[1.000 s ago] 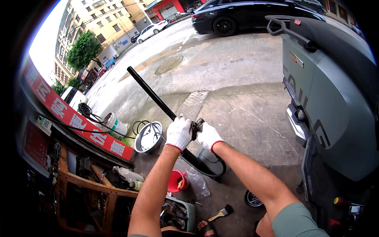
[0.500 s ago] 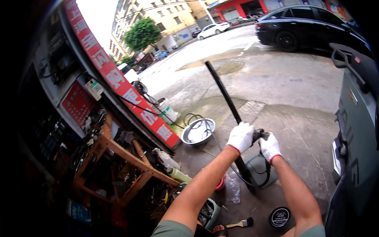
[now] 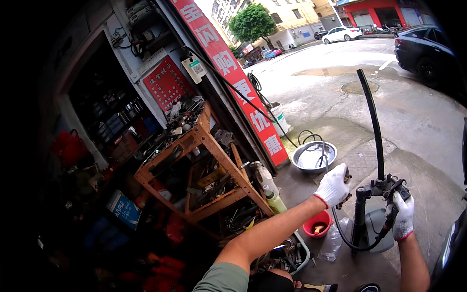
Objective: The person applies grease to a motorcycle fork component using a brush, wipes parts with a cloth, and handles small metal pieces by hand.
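Pavement (image 3: 418, 146), wet and grey, spreads beyond both gloved hands. Left of the left fingers stands a wooden rack (image 3: 204, 165) heaped with tools. Beyond those fingers sits a metal basin (image 3: 314, 156); below them, a red bowl (image 3: 317, 224). A black fork (image 3: 372, 165) stands upright between the hands, its long tube rising past the fingertips. The right hand (image 3: 402, 214) is clenched around the fork's black fitting and cable. The left hand (image 3: 333, 186) is curled on a small dark part just left of the fork; I cannot tell what it is.
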Tool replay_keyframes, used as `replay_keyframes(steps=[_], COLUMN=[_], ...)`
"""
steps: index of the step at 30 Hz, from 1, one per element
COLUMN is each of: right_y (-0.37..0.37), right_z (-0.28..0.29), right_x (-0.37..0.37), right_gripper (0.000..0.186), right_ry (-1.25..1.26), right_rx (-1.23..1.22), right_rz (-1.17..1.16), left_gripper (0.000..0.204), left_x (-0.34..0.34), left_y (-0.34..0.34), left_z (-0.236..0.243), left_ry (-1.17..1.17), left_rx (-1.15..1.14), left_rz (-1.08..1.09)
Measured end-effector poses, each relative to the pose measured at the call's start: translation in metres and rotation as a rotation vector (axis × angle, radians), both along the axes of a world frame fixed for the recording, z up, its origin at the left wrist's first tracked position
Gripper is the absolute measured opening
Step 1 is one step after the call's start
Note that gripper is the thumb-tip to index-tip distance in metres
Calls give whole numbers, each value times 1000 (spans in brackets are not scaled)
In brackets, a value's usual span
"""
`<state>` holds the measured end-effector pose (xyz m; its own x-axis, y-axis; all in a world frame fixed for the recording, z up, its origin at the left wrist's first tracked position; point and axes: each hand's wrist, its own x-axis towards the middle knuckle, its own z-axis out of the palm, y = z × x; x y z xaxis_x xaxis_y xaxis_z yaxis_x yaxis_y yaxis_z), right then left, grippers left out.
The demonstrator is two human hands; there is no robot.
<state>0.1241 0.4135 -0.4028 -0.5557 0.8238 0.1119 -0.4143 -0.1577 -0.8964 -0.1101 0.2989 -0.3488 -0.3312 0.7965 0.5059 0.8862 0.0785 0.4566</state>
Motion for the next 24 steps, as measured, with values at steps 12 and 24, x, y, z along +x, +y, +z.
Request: replay_keyframes(steps=[12, 24], right_y=[-55, -141], right_z=[12, 241], right_x=[-60, -59], right_gripper=[36, 43], right_ry=[-148, -470], right_rx=[-34, -295], right_rz=[143, -215], left_gripper=[37, 60], left_x=[-179, -450], left_y=[25, -137], left_z=[242, 609], left_ry=[542, 439], left_rx=[-837, -344], left_rz=[265, 1236])
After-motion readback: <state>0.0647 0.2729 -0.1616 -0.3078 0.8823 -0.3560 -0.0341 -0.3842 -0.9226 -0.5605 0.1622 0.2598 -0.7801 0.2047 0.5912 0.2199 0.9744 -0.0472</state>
